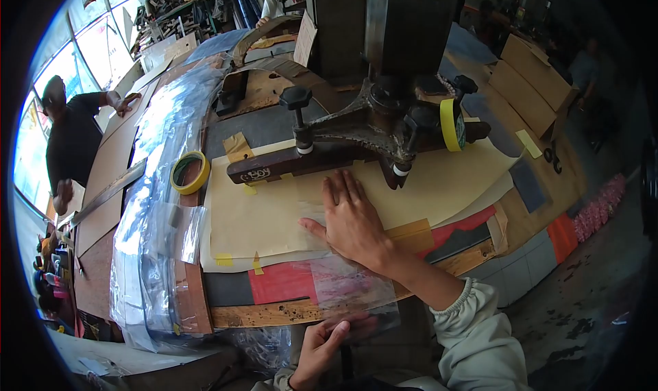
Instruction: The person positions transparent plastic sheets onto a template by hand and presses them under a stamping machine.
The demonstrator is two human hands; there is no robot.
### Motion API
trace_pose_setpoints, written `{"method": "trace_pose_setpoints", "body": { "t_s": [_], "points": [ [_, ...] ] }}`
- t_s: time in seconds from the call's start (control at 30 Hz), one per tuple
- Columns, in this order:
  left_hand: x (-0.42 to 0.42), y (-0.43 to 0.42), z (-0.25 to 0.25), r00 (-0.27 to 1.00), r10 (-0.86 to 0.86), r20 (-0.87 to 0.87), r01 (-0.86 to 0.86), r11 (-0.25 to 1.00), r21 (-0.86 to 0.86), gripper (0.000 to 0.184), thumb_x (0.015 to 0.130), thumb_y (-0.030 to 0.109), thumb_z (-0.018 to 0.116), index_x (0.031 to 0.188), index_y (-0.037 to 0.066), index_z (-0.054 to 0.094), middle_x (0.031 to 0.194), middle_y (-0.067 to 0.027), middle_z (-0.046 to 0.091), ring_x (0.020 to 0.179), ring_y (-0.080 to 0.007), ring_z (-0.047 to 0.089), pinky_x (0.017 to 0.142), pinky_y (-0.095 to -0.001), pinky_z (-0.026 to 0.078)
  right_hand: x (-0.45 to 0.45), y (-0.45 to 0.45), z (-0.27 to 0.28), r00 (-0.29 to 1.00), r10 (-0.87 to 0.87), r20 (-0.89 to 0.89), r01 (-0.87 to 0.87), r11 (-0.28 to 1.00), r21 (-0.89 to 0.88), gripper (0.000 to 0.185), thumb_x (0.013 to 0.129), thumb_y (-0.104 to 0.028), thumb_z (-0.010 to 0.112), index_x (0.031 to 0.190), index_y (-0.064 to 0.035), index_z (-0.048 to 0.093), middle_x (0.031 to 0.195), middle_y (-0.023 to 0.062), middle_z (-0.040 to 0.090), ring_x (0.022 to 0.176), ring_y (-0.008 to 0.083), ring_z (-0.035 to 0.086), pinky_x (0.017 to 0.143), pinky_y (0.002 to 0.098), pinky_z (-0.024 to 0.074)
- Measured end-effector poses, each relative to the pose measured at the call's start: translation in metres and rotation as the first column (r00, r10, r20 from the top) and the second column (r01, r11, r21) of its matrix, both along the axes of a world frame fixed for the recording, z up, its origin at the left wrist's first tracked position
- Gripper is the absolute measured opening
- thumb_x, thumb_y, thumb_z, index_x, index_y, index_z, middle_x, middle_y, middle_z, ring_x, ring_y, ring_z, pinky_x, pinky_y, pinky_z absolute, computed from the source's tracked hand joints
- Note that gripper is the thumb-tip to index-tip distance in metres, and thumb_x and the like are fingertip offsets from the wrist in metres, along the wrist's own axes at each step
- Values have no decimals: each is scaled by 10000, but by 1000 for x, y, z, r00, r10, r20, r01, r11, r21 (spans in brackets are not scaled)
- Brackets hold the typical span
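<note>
My right hand (353,220) lies flat, palm down with fingers stretched, on a large cream sheet (253,220) on the bench. A thin clear plastic sheet (353,285) runs from near that hand over the bench's front edge. My left hand (319,350), below this edge, pinches the plastic's near end between thumb and fingers. Yellow tape pieces (224,259) stick to the cream sheet. Beneath it show red (281,288) and dark layers. Just beyond my right fingertips, a dark metal bar (274,166) of a press (370,124) stretches across the sheet.
A yellow tape roll (190,173) lies to the left, and another tape roll (452,125) hangs on the press. Clear plastic bundles (154,206) and a metal ruler (110,191) lie farther left. Scissors (552,159) rest at right. A co-worker (75,130) stands at the left.
</note>
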State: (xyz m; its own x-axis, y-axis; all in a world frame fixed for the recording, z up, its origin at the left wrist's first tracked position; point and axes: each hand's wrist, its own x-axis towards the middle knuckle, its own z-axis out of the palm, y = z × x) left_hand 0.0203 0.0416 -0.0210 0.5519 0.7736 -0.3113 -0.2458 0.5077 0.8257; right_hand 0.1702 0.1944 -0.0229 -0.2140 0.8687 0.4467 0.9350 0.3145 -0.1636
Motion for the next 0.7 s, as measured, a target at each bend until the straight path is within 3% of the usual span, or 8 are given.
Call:
{"method": "trace_pose_setpoints", "body": {
  "t_s": [0.37, 0.47, 0.7],
  "points": [
    [1, 2, 5, 1000, -19, -14, 19, 1000, -16, 391, 984, 177, 409, 1225, -125, 467, 1164, -227, 577, 1140, -266, 539, 1007, -337, 383, 1, 2, -1, 1000, 9, -15, -9, 1000, -28, 780, 862, -531, 489, 1225, 155, 408, 1261, 341, 444, 1265, 422, 367, 1054, 473, 291],
    [4, 1, 6, 999, 33, -18, -34, 999, -5, 439, 964, 252, 458, 1194, -119, 503, 1109, -204, 616, 1033, -224, 604, 946, -327, 434, 1, 2, 1, 1000, 11, -18, -11, 999, -34, 778, 861, -526, 494, 1228, 154, 405, 1263, 342, 442, 1265, 422, 366, 1054, 472, 292],
    [1, 4, -2, 1000, -30, 1, 30, 999, 26, 436, 972, 238, 439, 1222, -117, 476, 1165, -212, 586, 1109, -247, 566, 984, -334, 404, 2, 1, 9, 999, 36, -33, -39, 995, -88, 750, 864, -487, 516, 1226, 159, 399, 1285, 358, 401, 1260, 451, 353, 1072, 445, 280]
  ]
}}
